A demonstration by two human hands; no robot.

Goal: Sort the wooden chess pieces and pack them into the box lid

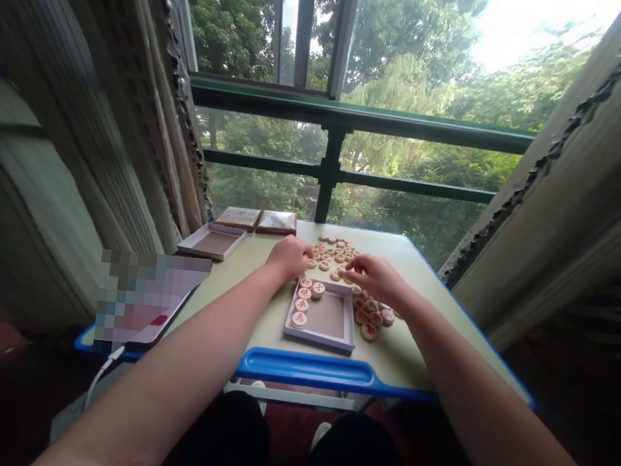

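A shallow white box tray (327, 343) lies near the table's front edge, with several round wooden pieces with red characters (301, 305) along its left side. My left hand (289, 256) is above the tray's far left corner, its fingers curled by the loose pieces; what it holds, if anything, is hidden. My right hand (371, 275) reaches over the scattered pieces from the right, thumb and fingers bent close to a piece (336, 273); whether it touches that piece is unclear. More loose pieces (370, 331) lie right of the tray, partly under my right hand.
Another shallow box part (214, 241) lies at the table's back left, beside two flat boxes (277, 222). A tablet-like device (162, 321) with a white cable sits at the left edge. The pale table (408, 360) has a blue rim; a railed window stands behind it.
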